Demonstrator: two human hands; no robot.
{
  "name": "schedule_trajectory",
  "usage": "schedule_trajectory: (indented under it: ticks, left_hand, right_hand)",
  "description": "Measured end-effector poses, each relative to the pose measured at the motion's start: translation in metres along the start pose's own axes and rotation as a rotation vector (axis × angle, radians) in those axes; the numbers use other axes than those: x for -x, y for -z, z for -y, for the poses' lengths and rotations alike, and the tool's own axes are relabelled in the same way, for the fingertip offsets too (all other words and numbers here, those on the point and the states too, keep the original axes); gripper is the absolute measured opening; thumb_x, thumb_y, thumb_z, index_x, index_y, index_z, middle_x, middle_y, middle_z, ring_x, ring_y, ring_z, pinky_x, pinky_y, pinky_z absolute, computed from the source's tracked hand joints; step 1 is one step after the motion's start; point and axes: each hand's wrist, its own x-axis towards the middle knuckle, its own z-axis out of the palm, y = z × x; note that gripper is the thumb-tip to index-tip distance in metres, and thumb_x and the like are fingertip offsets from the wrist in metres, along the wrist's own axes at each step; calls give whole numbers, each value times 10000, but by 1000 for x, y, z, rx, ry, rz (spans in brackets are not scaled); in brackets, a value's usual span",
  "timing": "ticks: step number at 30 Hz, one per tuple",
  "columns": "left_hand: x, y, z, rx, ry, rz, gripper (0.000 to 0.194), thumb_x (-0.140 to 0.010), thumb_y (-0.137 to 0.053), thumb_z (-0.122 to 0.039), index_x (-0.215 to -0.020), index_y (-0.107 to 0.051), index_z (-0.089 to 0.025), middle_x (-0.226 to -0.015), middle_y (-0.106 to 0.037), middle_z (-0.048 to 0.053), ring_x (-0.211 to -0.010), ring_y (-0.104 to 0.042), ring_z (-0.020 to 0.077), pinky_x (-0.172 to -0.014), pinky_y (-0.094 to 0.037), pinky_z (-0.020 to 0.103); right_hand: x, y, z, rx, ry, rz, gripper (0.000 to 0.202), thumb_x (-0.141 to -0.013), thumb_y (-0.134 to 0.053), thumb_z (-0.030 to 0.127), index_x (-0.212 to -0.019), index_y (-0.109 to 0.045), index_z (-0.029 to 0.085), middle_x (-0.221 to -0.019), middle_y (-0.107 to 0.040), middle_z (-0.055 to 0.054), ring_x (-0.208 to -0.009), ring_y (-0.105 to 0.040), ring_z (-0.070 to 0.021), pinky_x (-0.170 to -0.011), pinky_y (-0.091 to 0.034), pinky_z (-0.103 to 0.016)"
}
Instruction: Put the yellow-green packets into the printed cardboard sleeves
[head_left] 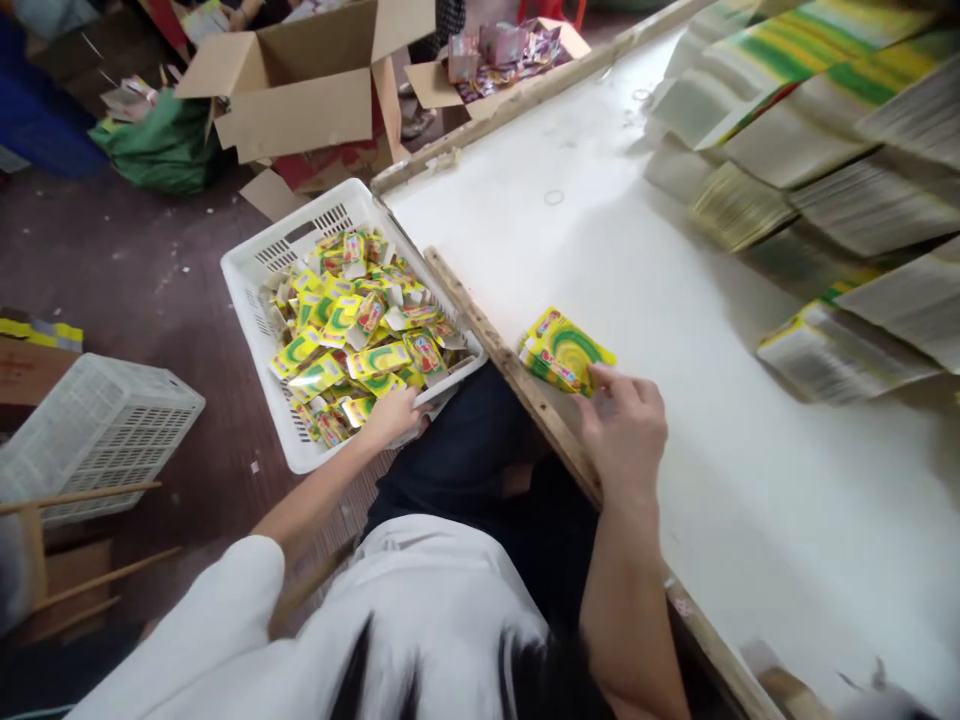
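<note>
My left hand is closed on the near rim of a white plastic basket. Many small yellow-and-green printed cartons lie heaped loosely inside it, some with flaps open. My right hand is at the table's near edge, thumb and fingers pinching the right corner of a flat yellow-and-green carton. That carton lies on the white table and looks like it may be more than one layer; I cannot tell.
Stacks of flat printed cartons rise at the table's right. A wooden strip edges the table. Beyond the basket stand an open cardboard box and a green sack. Another white crate sits on the floor at left.
</note>
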Motion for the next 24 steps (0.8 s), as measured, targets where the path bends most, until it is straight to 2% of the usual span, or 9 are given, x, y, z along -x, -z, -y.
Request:
schedule_trajectory:
  ticks: [4, 6, 8, 9, 11, 14, 17, 19, 24]
  left_hand:
    - [4, 22, 11, 59, -91, -78, 268, -893, -708, -455, -1050, -745, -242, -1041, -791, 78, -1018, -731, 260, -871, -542, 307]
    - [2, 40, 19, 87, -85, -207, 327, -969, -596, -472, -1187, -712, -257, -1174, -769, 73, -1115, -704, 246, -965, -523, 319]
    - [-5, 55, 31, 98, -37, -364, 409, -1039, -447, -422, -1349, -631, -229, -1366, -687, 116, -1294, -617, 263, -1114, -449, 379]
    - [-10, 59, 38, 91, -10, -429, 439, -1039, -438, -395, -1407, -591, -211, -1461, -621, 141, -1389, -545, 286, -1181, -389, 423]
    - [-23, 59, 52, 42, 22, -496, 511, -987, -544, -348, -1475, -541, -198, -1616, -464, 164, -1522, -387, 338, -1261, -260, 504]
    - [-43, 44, 73, -73, 30, -491, 672, -917, -650, -313, -1556, -460, -227, -1727, -268, 154, -1597, -249, 360, -1299, -130, 550]
    - [-63, 34, 95, -137, 51, -505, 693, -955, -603, -397, -1603, -385, -282, -1747, -220, 118, -1623, -186, 339, -1310, -71, 545]
    - [-78, 38, 110, -153, 98, -531, 743, -944, -614, -424, -1621, -346, -280, -1752, -202, 116, -1628, -160, 355, -1309, -71, 553]
    - [-114, 67, 147, -169, 158, -544, 914, -828, -747, -491, -1623, -344, -287, -1765, -150, 105, -1629, -127, 388, -1313, -67, 547]
  right_hand:
    - [1, 2, -2, -31, -1, 8, 300, -857, -675, 305, -1146, -725, 239, -1033, -665, -97, -963, -623, -306, -963, -535, -557]
    - [1, 3, -3, -47, 11, 16, 301, -867, -683, 328, -1151, -728, 238, -1033, -676, -99, -965, -634, -310, -962, -541, -576]
    - [1, 4, -4, -54, 19, 16, 315, -870, -700, 364, -1162, -726, 246, -1029, -686, -100, -949, -648, -319, -945, -554, -602]
    - [1, 4, -4, -50, 20, 9, 320, -869, -710, 381, -1165, -726, 260, -1020, -688, -99, -940, -656, -327, -932, -561, -615]
    - [1, 5, -4, -29, 23, 2, 316, -873, -720, 402, -1176, -725, 311, -1009, -697, -100, -936, -673, -354, -918, -572, -624]
    - [0, 7, -2, 8, 30, -13, 318, -885, -703, 439, -1188, -727, 344, -990, -709, -96, -933, -700, -386, -897, -588, -625]
    - [0, 8, -1, 19, 23, -20, 333, -886, -687, 494, -1207, -726, 414, -984, -719, -82, -908, -720, -387, -859, -602, -606]
    - [0, 9, -2, 35, 21, -29, 339, -888, -670, 543, -1210, -726, 452, -985, -729, -78, -892, -729, -376, -837, -604, -573]
    - [-2, 9, -5, 155, 87, -22, 620, -925, -503, 720, -1193, -764, 224, -955, -746, -102, -836, -742, -327, -781, -606, -478]
